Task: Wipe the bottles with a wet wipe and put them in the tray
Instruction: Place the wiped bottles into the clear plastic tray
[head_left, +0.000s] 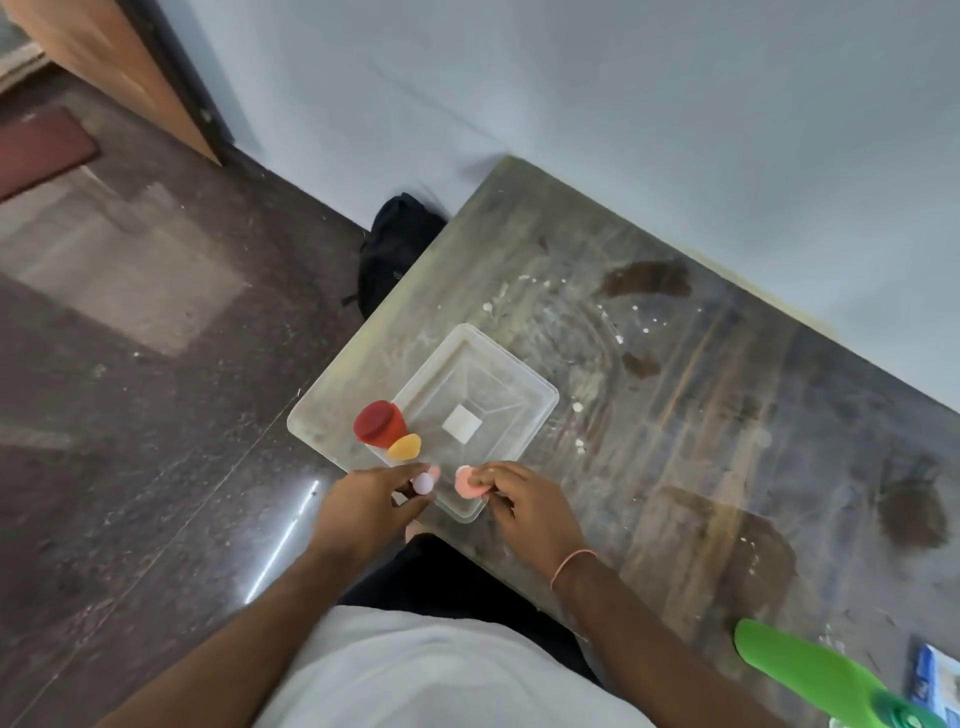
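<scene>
A clear plastic tray (524, 384) lies near the table's left corner. A red-capped bottle (378, 422) and a yellow-capped bottle (404, 447) stand at the tray's left side. My left hand (363, 506) holds a small bottle with a pale lilac cap (423, 484) at the tray's near edge. My right hand (524, 506) pinches a pink-capped bottle (466, 481) beside it, over the tray's near corner. A white square (461, 424) shows at the tray's middle. I cannot make out a wet wipe.
The worn wooden table (675, 395) runs along a white wall. A green object (810, 670) and a blue packet (935, 680) lie at its near right. A black bag (395, 249) sits on the floor by the table's far left edge.
</scene>
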